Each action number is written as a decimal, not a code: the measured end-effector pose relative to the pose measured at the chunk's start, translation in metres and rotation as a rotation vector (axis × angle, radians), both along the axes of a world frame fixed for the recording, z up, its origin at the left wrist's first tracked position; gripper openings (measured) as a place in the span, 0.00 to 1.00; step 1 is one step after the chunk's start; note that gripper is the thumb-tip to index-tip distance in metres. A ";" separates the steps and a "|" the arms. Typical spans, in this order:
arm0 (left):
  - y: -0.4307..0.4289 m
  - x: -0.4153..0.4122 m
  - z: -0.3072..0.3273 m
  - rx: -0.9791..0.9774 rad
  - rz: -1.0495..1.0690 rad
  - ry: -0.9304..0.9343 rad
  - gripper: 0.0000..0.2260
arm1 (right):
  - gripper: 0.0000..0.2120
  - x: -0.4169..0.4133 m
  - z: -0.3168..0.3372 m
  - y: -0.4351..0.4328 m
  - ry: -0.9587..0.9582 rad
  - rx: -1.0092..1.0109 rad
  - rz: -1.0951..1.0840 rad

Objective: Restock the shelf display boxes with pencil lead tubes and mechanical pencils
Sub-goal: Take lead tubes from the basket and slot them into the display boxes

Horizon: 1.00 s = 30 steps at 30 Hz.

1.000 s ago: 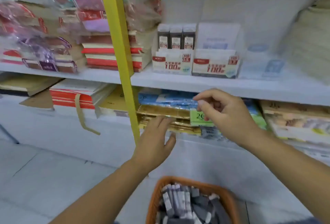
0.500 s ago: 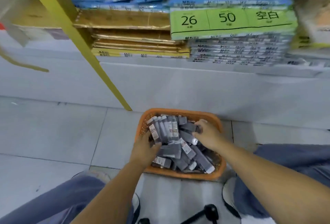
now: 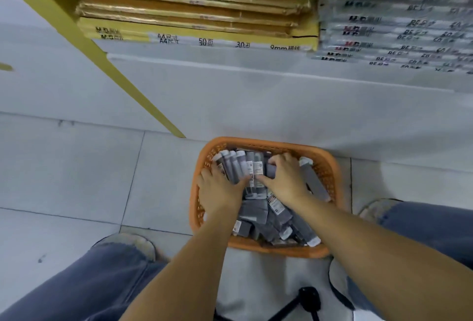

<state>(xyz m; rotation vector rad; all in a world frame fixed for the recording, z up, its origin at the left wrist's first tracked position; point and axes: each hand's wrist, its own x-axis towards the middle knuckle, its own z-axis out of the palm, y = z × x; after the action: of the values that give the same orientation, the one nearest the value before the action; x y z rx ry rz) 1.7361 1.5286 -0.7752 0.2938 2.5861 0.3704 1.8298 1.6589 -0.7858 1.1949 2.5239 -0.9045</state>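
Gathering pencil lead tubes (image 3: 234, 164) from the orange basket (image 3: 276, 250) on the floor.
The left hand (image 3: 220, 192) grips a fanned row of tubes, thumb across them; the right hand (image 3: 284, 180) curls its fingers (image 3: 277, 160) round another in the pile. Next, I'd judge, the bundle goes up to the display boxes, out of sight above, clear of the yellow upright (image 3: 133, 95) and the paper packs (image 3: 194, 13).

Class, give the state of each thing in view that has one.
orange basket: on the floor, nearly full
lead tubes: loose heap; one bunch gripped
left hand: grips a bunch of tubes
right hand: fingers curled round tubes
notebook packs: stacked flat
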 end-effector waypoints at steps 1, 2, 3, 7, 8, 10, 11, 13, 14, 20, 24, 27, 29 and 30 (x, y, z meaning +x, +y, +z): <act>-0.001 0.000 -0.002 0.039 0.005 -0.007 0.41 | 0.23 0.002 -0.001 -0.002 0.025 -0.039 -0.017; -0.003 0.000 -0.003 0.097 0.018 -0.028 0.40 | 0.22 0.004 -0.002 -0.004 0.053 -0.087 -0.040; -0.004 -0.001 -0.004 0.152 0.034 -0.051 0.38 | 0.23 0.005 -0.002 -0.006 0.073 -0.133 -0.065; -0.014 -0.007 -0.004 0.223 0.028 -0.130 0.21 | 0.33 -0.006 0.002 -0.007 0.019 -0.217 -0.057; -0.018 -0.010 -0.004 0.256 0.042 -0.163 0.14 | 0.34 -0.011 0.002 -0.007 -0.039 -0.212 -0.023; -0.025 -0.015 -0.002 0.313 0.062 -0.215 0.06 | 0.33 -0.020 0.003 -0.008 -0.131 -0.232 0.005; -0.028 -0.017 0.000 0.326 0.059 -0.231 0.07 | 0.29 -0.023 0.003 -0.010 -0.145 -0.246 0.001; -0.032 -0.019 0.004 0.342 0.072 -0.267 0.08 | 0.16 -0.028 0.006 -0.014 -0.111 -0.267 -0.036; -0.033 -0.020 0.005 0.350 0.090 -0.282 0.07 | 0.10 -0.029 0.008 -0.014 -0.071 -0.292 -0.070; -0.046 -0.017 0.011 0.489 0.235 -0.390 0.08 | 0.03 -0.006 0.021 0.005 0.040 -0.461 -0.273; -0.048 -0.014 0.031 0.564 0.311 -0.486 0.14 | 0.17 0.020 0.040 0.019 0.067 -0.484 -0.283; -0.043 -0.013 0.053 0.672 0.394 -0.550 0.14 | 0.20 0.028 0.071 0.023 0.158 -0.529 -0.280; -0.037 -0.011 0.075 0.760 0.419 -0.611 0.13 | 0.17 0.028 0.098 0.024 0.228 -0.509 -0.252; -0.033 -0.010 0.087 0.804 0.414 -0.642 0.13 | 0.16 0.026 0.113 0.024 0.249 -0.496 -0.242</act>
<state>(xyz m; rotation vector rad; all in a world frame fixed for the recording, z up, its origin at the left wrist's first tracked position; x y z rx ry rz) 1.7262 1.4954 -0.6885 -0.0991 1.7426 1.3973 1.8560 1.6827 -0.6724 1.2911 2.1421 -1.7098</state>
